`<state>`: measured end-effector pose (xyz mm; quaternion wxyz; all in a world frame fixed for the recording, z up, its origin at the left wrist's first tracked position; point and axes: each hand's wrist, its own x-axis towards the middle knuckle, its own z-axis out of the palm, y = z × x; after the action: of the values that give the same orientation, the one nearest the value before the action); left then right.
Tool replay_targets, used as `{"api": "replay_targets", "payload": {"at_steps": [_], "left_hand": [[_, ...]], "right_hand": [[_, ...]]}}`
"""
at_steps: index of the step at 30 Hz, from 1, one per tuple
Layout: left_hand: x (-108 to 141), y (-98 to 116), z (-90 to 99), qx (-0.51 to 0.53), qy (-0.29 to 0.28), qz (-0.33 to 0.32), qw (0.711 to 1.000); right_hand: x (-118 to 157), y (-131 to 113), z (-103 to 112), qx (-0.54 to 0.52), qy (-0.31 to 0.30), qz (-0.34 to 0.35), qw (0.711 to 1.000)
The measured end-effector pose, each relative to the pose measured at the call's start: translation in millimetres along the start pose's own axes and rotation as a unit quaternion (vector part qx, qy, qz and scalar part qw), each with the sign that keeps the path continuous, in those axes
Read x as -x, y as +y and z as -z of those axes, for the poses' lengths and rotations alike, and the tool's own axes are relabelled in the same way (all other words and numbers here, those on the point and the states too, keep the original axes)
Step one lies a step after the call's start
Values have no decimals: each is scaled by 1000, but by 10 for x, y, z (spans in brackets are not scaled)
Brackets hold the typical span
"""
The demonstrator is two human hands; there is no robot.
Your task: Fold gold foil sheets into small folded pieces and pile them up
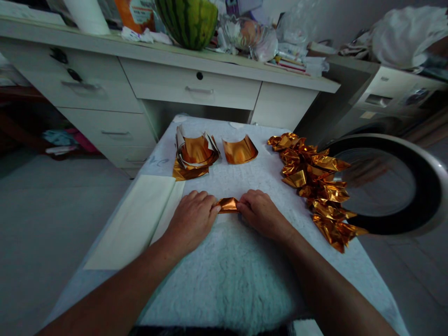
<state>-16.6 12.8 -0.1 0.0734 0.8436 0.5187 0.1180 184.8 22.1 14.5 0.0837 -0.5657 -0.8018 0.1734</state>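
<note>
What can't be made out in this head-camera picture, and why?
Head view: both ends of the small folded copper-coloured foil piece, covered by the left hand and the right hand.
Head view: how many sheets are in the curled gold foil stack, since they overlap.
Head view: the piece count in the crumpled orange-gold foil pile, overlapping too.
Head view: the top of the green-striped watermelon, cut off by the upper edge.

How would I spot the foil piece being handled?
Find the cloth-covered table before white drawers. Near its middle, the left hand and right hand grip opposite ends of a shiny foil piece. Unlike the curled pieces beyond or crumpled pile at right, it alone is held.
</note>
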Motion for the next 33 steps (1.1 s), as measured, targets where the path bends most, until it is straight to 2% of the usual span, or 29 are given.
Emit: {"api": "replay_targets", "payload": {"at_steps": [17, 25, 33], "left_hand": [[-3, 63, 7, -40, 20, 42, 998], [-8, 52, -2, -23, 18, 56, 998], [8, 73, 10, 17, 23, 79, 996]], "right_hand": [[6, -65, -42, 44, 33, -44, 997], [11, -45, -50, 57, 46, -66, 995], [13, -20, -68, 48, 55, -53, 996]]}}
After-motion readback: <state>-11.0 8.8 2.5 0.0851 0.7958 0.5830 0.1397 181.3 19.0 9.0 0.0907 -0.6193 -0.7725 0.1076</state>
